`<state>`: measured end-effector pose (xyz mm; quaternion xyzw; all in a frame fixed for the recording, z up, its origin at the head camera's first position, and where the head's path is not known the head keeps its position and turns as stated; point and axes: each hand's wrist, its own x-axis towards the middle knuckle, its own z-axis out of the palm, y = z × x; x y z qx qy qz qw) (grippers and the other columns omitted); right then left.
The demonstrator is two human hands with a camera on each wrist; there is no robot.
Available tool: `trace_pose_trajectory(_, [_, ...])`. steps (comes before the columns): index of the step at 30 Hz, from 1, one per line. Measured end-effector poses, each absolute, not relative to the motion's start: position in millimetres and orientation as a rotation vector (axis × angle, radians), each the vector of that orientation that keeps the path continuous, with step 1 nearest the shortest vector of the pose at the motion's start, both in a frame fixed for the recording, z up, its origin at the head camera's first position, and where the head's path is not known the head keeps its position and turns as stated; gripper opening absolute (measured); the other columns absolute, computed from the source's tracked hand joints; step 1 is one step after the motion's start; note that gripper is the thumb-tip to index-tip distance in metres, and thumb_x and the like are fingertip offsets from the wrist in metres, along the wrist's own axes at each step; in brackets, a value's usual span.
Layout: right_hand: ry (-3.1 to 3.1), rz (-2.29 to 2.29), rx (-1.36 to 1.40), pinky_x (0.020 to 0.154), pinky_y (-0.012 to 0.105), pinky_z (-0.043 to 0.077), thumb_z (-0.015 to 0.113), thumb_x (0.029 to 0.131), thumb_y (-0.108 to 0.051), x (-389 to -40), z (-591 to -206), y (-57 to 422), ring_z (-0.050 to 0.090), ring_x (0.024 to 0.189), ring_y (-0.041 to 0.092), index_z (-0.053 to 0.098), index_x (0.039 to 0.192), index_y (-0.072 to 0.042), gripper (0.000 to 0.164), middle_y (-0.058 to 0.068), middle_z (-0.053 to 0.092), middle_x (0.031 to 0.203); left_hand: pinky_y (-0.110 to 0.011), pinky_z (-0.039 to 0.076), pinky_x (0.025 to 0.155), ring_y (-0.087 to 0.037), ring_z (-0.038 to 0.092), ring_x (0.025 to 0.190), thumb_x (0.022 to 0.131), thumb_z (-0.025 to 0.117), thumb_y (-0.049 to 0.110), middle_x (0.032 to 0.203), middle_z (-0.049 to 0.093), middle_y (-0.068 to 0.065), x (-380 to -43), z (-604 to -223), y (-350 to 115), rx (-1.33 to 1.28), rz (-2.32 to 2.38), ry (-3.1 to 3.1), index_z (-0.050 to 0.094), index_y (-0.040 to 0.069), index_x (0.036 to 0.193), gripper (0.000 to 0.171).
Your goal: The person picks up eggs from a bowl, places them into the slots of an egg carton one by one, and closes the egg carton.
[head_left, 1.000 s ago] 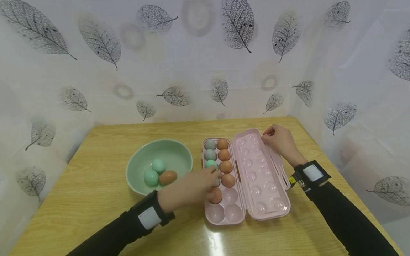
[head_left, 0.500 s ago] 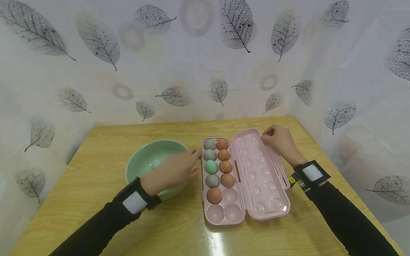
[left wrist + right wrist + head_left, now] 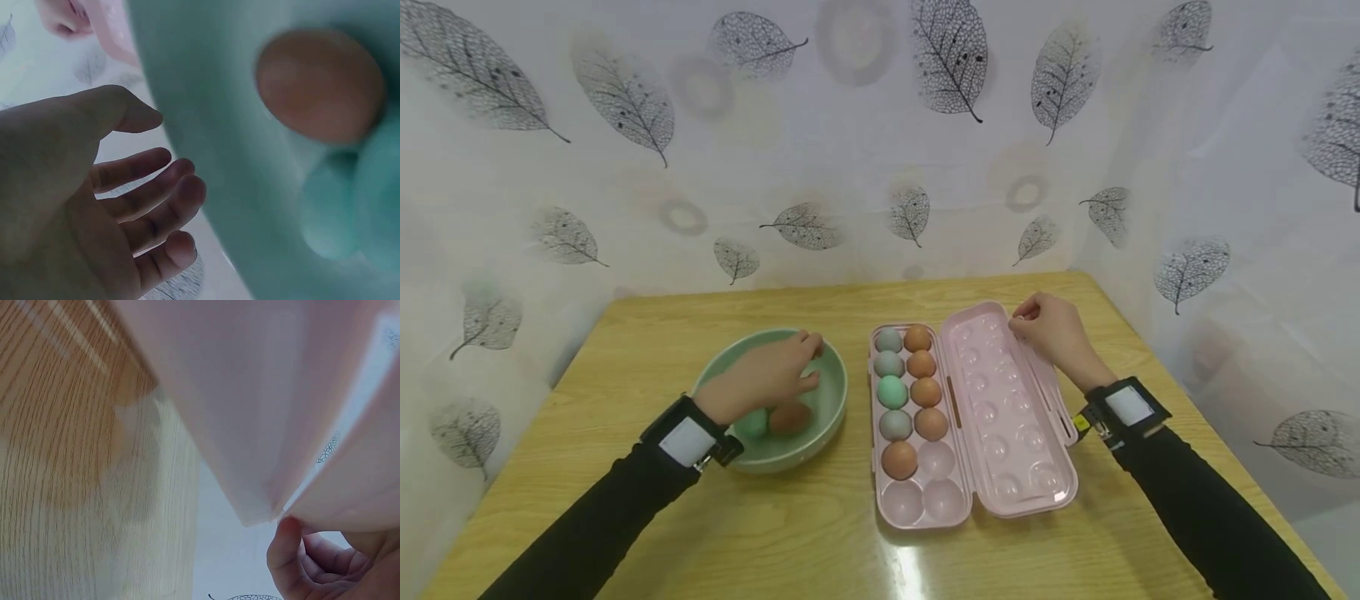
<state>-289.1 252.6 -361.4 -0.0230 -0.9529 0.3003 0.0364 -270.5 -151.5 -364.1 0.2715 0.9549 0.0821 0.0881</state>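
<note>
My left hand [image 3: 763, 379] hovers over the pale green bowl [image 3: 831, 408], its fingers apart and holding nothing. In the left wrist view a brown egg [image 3: 322, 87] and green eggs [image 3: 328, 212] lie in the bowl beyond the fingertips; the hand partly covers them in the head view. To the right, a pink egg box [image 3: 937, 458] lies unfolded, with brown, grey-green and green eggs in its cups. Three cups at its near end hold no egg. At the far right corner of its lid [image 3: 992, 400], my right hand [image 3: 1056, 329] pinches the edge flap between thumb and fingers.
Bowl and egg box stand on a wood-grain table [image 3: 647, 350]. White cloth printed with leaves [image 3: 865, 167] hangs behind and along the sides. A strip of bare tabletop separates the bowl from the box.
My left hand has moved left from the near eggs in the box to above the bowl. The right hand stays at the lid.
</note>
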Motion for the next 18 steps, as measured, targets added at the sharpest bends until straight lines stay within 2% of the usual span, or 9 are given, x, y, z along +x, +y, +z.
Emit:
trace_pose_trajectory(3, [-2.929, 0.925, -0.069, 0.069, 0.029, 0.050, 0.062, 0.094, -0.019, -289, -363, 252, 0.061, 0.090, 0.031, 0.063, 0.110, 0.003, 0.027, 0.022, 0.064, 0.107, -0.032, 0.056, 0.071, -0.015, 0.062, 0.086, 0.098, 0.061, 0.027, 0.119, 0.063, -0.013, -276, -367, -163, 0.813, 0.231, 2.850, 0.055, 0.004, 0.127, 0.037])
trace_pose_trajectory(10, [-2.917, 0.909, -0.051, 0.067, 0.026, 0.048, 0.063, 0.093, -0.017, -289, -362, 251, 0.062, 0.089, 0.031, 0.064, 0.109, 0.003, 0.026, 0.023, 0.065, 0.106, -0.041, 0.058, 0.086, -0.022, 0.066, 0.099, 0.097, 0.060, 0.026, 0.120, 0.065, -0.015, -282, -370, -176, 0.813, 0.224, 2.874, 0.057, 0.003, 0.128, 0.038])
trace_pose_trajectory(15, [-2.918, 0.909, -0.048, 0.067, 0.026, 0.047, 0.063, 0.093, -0.017, -288, -361, 251, 0.061, 0.089, 0.031, 0.064, 0.109, 0.003, 0.026, 0.023, 0.065, 0.106, -0.044, 0.058, 0.083, -0.025, 0.067, 0.101, 0.095, 0.062, 0.027, 0.122, 0.066, -0.015, -285, -370, -181, 0.733, 0.128, 2.872, 0.057, 0.002, 0.128, 0.043])
trace_pose_trajectory(18, [-2.915, 0.902, -0.047, 0.067, 0.026, 0.047, 0.063, 0.093, -0.017, -288, -361, 252, 0.061, 0.090, 0.031, 0.064, 0.109, 0.004, 0.026, 0.023, 0.065, 0.106, -0.045, 0.058, 0.081, -0.025, 0.065, 0.096, 0.089, 0.066, 0.028, 0.117, 0.067, -0.015, -286, -369, -186, 0.673, 0.090, 2.823, 0.058, 0.002, 0.123, 0.044])
